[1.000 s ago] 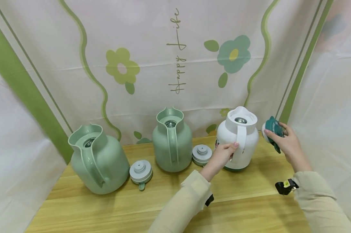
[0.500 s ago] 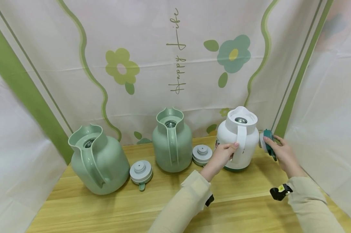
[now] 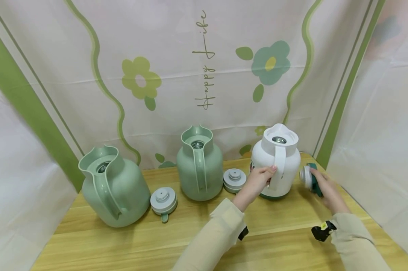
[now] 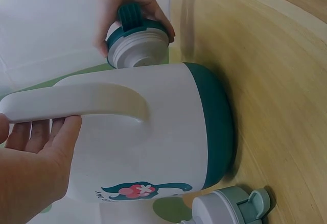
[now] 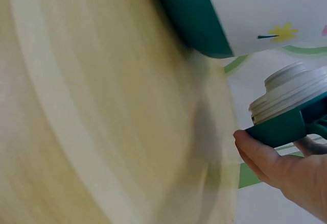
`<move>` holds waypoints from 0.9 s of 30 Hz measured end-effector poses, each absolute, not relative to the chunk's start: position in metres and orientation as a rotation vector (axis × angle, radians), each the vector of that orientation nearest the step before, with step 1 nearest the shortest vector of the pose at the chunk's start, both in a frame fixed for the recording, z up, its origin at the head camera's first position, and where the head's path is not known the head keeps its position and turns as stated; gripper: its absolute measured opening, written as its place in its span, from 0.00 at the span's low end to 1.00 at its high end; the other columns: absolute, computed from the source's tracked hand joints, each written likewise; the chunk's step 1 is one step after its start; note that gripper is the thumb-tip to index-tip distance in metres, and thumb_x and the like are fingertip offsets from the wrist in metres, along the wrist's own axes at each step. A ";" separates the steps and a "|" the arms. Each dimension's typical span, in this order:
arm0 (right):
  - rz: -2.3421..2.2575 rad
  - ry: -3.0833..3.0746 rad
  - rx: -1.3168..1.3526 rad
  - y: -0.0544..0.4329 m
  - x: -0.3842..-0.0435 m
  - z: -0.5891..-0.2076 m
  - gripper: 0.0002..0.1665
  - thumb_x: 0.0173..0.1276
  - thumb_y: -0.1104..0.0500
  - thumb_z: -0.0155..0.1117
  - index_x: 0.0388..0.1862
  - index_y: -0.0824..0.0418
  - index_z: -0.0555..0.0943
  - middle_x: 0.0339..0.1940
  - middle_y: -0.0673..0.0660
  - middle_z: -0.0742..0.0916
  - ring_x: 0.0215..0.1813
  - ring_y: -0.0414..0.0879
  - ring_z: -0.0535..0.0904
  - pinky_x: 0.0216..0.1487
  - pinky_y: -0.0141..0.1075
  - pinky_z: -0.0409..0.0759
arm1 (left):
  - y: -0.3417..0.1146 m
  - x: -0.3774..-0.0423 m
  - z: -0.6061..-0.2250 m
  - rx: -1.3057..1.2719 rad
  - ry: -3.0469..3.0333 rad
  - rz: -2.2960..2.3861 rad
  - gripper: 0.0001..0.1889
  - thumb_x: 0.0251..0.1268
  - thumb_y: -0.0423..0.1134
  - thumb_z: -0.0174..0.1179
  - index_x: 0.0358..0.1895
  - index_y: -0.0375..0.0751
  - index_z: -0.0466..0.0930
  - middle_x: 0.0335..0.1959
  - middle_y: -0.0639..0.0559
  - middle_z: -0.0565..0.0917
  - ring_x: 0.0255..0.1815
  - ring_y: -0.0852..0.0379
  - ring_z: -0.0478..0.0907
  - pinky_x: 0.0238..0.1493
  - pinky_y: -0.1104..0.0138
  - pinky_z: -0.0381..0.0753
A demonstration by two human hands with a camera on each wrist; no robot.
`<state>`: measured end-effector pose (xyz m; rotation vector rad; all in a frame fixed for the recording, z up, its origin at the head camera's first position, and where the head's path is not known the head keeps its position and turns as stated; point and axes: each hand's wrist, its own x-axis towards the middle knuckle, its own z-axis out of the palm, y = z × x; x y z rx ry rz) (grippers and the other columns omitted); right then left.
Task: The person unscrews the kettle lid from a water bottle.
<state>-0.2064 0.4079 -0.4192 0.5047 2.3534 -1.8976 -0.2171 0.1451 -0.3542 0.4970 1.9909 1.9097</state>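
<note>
A white thermos jug (image 3: 286, 169) with a dark green base stands upright at the right, its top uncovered and the silvery mouth showing. My left hand (image 3: 258, 181) grips its handle (image 4: 97, 101), fingers curled round it. To the right of the jug, my right hand (image 3: 330, 192) holds a dark green lid (image 5: 286, 127) by its edges. The lid is tilted on its side, its white threaded plug (image 4: 138, 50) facing the jug. In the right wrist view, the lid shows apart from the table surface, with a shadow beneath.
Two light green jugs, one in the middle (image 3: 205, 173) and one at the left (image 3: 131, 192), stand uncovered. A grey lid (image 3: 235, 180) lies between the middle and white jugs, another lid (image 3: 163, 199) beside the left jug. A patterned curtain (image 3: 176, 124) hangs behind the wooden table (image 3: 122, 248).
My right hand has lowered the dark green lid beside the white jug and turned its plug side toward the jug. The left hand keeps its grip on the handle.
</note>
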 end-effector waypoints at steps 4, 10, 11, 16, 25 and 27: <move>-1.984 2.272 0.481 0.409 -0.206 -0.424 0.54 0.71 0.32 0.37 0.77 0.67 0.35 0.53 0.61 0.66 0.40 0.33 0.69 0.42 0.28 0.80 | 0.145 -0.218 -0.354 0.496 1.985 1.914 0.22 0.73 0.49 0.50 0.56 0.35 0.80 0.59 0.45 0.80 0.61 0.51 0.76 0.61 0.60 0.77; -2.037 2.209 0.497 0.407 -0.208 -0.430 0.53 0.72 0.33 0.38 0.76 0.68 0.34 0.55 0.63 0.64 0.42 0.35 0.69 0.45 0.29 0.82 | 0.146 -0.218 -0.355 0.494 1.972 1.920 0.22 0.73 0.49 0.50 0.55 0.35 0.80 0.59 0.45 0.79 0.62 0.50 0.76 0.62 0.60 0.77; -2.031 2.209 0.503 0.407 -0.208 -0.430 0.53 0.71 0.33 0.38 0.77 0.67 0.34 0.56 0.64 0.63 0.44 0.36 0.69 0.45 0.30 0.82 | 0.146 -0.219 -0.355 0.492 1.971 1.921 0.22 0.73 0.49 0.50 0.55 0.35 0.80 0.59 0.44 0.79 0.62 0.50 0.76 0.62 0.60 0.77; -2.050 2.189 0.513 0.407 -0.210 -0.432 0.53 0.71 0.33 0.38 0.77 0.65 0.35 0.59 0.66 0.62 0.47 0.40 0.67 0.46 0.31 0.82 | 0.146 -0.219 -0.356 0.489 1.965 1.922 0.22 0.73 0.49 0.50 0.56 0.35 0.80 0.60 0.44 0.79 0.62 0.49 0.76 0.62 0.60 0.77; -2.052 2.180 0.510 0.404 -0.212 -0.430 0.53 0.71 0.33 0.36 0.77 0.68 0.34 0.64 0.72 0.56 0.59 0.56 0.62 0.50 0.39 0.84 | 0.146 -0.220 -0.356 0.508 1.982 1.910 0.22 0.73 0.50 0.50 0.41 0.30 0.82 0.56 0.46 0.81 0.61 0.53 0.77 0.61 0.61 0.77; -2.040 2.191 0.515 0.403 -0.212 -0.429 0.53 0.71 0.33 0.36 0.76 0.68 0.35 0.64 0.72 0.56 0.60 0.58 0.61 0.50 0.40 0.84 | 0.146 -0.220 -0.356 0.508 1.985 1.910 0.22 0.73 0.49 0.50 0.41 0.30 0.82 0.56 0.47 0.81 0.61 0.53 0.77 0.61 0.61 0.78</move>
